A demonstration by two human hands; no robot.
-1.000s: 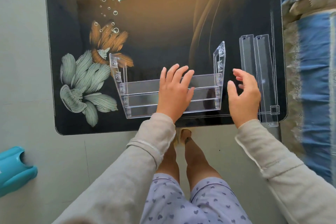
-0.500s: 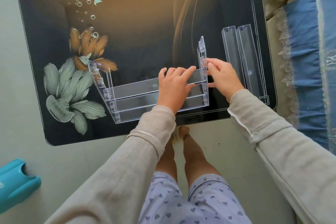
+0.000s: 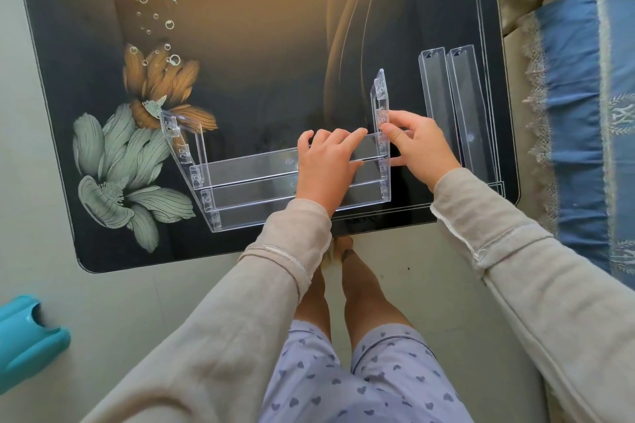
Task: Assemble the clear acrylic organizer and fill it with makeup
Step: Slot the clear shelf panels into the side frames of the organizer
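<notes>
Pressing the left hand (image 3: 326,165) palm down onto the top tier of the clear acrylic organizer (image 3: 247,178), fingers straight and close together, curling round nothing. Pinching the outer edge of the right side panel (image 3: 380,99) between thumb and forefinger of the right hand (image 3: 424,148), other fingers curled, at the height of the top tier. Wearing long beige sleeves (image 3: 515,268) on both arms.

Standing on the dark glossy table (image 3: 275,45), close to its near edge and right of the printed flowers (image 3: 137,134): the organizer. Showing three stepped tiers between the right side panel and the left side panel (image 3: 182,144), the left one appearing to lean outward. Extending both panels well past the top tier toward the far side of the table.

Lying side by side near the right edge of the table, lengthwise away from the person: two loose clear trays (image 3: 436,96), just beyond the right hand and apart from the organizer. Touching each other or not: cannot tell.

Resting on the pale floor (image 3: 103,285) at lower left: a teal plastic object (image 3: 27,336), partly out of frame. Bordering the table on the right: blue and beige fabric (image 3: 577,113) with lace trim.
</notes>
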